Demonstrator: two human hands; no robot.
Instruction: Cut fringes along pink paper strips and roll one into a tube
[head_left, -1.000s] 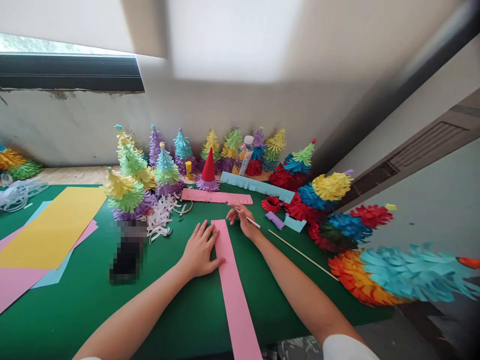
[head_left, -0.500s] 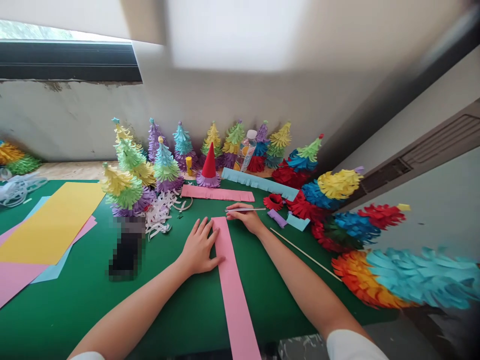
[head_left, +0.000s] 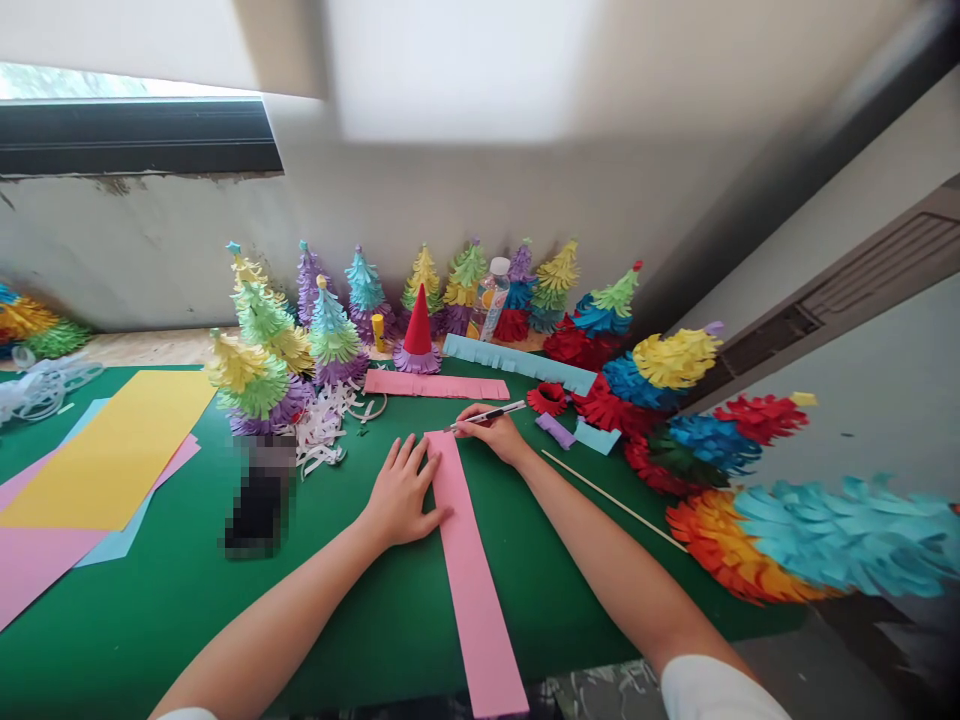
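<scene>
A long pink paper strip (head_left: 480,590) lies lengthwise before me, its near end hanging at the table's front edge. My left hand (head_left: 401,497) is open, fingers spread, pressing on the strip's left edge near the far end. In my right hand (head_left: 489,432) is a slim pen (head_left: 499,411), gripped between the fingers, its tip at the strip's far end. Just beyond both hands lies a fringed pink strip (head_left: 435,385). Behind it a red paper cone (head_left: 418,325) stands with a purple fringe round its base.
Several fringed paper trees, one a blue-and-green tree (head_left: 334,335), line the back and right. Yellow paper (head_left: 120,450) tops sheets at left. White scraps (head_left: 324,425), a blurred dark object (head_left: 259,500), a fringed blue strip (head_left: 517,363) and a thin stick (head_left: 611,500) lie around the green table (head_left: 360,640).
The pen has tilted, its back end rising and its tip lowering to the pink strip's far end. My left hand stays on the strip; the view has shifted slightly.
</scene>
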